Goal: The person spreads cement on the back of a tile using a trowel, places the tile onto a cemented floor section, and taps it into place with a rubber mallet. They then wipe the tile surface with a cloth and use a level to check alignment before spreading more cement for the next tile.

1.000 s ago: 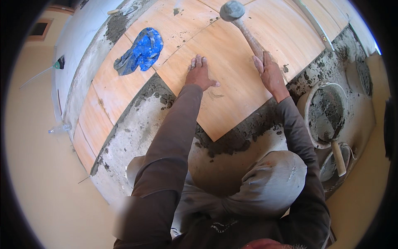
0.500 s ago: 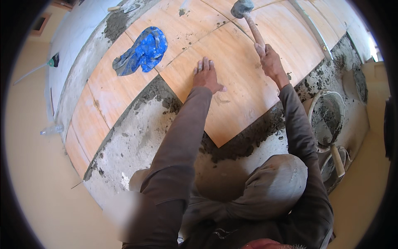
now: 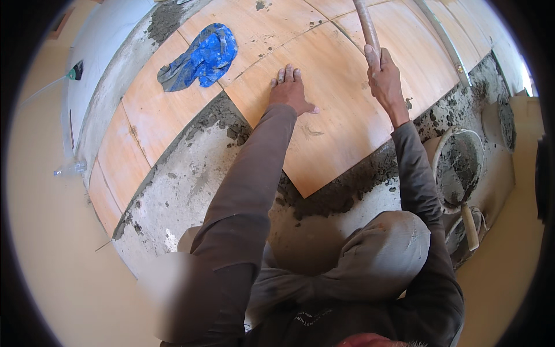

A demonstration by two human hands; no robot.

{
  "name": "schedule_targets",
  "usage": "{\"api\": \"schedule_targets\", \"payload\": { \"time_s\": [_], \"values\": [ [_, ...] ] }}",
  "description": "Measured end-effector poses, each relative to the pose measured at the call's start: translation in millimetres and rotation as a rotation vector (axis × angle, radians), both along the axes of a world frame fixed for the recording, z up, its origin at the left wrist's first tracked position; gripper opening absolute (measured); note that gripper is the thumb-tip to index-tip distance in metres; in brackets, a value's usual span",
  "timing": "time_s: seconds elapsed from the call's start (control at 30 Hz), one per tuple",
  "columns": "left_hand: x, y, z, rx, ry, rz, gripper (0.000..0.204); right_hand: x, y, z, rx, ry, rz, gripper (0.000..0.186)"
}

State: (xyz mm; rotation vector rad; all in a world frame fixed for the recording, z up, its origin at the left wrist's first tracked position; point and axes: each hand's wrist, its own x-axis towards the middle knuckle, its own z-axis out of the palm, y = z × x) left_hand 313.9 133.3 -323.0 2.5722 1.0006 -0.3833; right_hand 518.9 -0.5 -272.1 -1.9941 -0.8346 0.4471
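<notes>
A wood-look floor tile [image 3: 335, 139] lies on dark wet mortar [image 3: 341, 194], one corner pointing toward my knees. My left hand [image 3: 290, 92] rests flat on this tile near its left edge, fingers spread and holding nothing. Above the tile's right part, my right hand [image 3: 384, 81] is closed round the handle of a mallet [image 3: 367, 26]. The mallet's head is out of the picture beyond the upper edge. To the left of my left hand, a crumpled blue cloth or bag [image 3: 211, 55] smeared with grey lies on the neighbouring tiles.
At right stands a bucket [image 3: 459, 168] of mortar, with a wooden-handled tool [image 3: 470, 227] by its rim. More buckets are beside it. A long metal straightedge [image 3: 442, 40] lies on the far right tiles. Bare concrete [image 3: 185, 173] spotted with mortar spreads left of my left arm.
My right hand has raised the mallet, so its head has left the picture at the top. My left hand stays flat on the tile. The view has shifted slightly.
</notes>
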Motion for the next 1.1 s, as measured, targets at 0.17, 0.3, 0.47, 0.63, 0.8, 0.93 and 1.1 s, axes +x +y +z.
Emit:
{"api": "schedule_targets", "payload": {
  "time_s": [0.17, 0.3, 0.47, 0.63, 0.8, 0.93, 1.1],
  "values": [
    [7, -6, -1, 0.013, -0.005, -0.009, 0.128, -27, -13, -45, -0.190, 0.676, 0.099, 0.056],
    [-11, 5, -2, 0.029, -0.014, 0.015, 0.128, -48, -4, 11, 0.051, 0.526, 0.123, 0.054],
    [4, 1, 0, 0.033, -0.039, -0.009, 0.129, -48, -13, -33, -0.034, 0.039, -0.010, 0.052],
    [8, 2, -3, 0.008, -0.022, -0.032, 0.132, -36, 3, -6, -0.154, -0.071, 0.116, 0.057],
    [5, 12, -9, 0.050, -0.018, -0.043, 0.131, -71, -26, 1, -0.052, -0.254, 0.081, 0.048],
    [19, -2, -16, 0.045, -0.003, -0.052, 0.129, -44, -41, -48, -0.069, -0.279, -0.004, 0.047],
    [4, 9, -11, 0.055, 0.002, -0.023, 0.128, -48, -41, 12, -0.021, -0.238, -0.018, 0.052]
  ]
}}
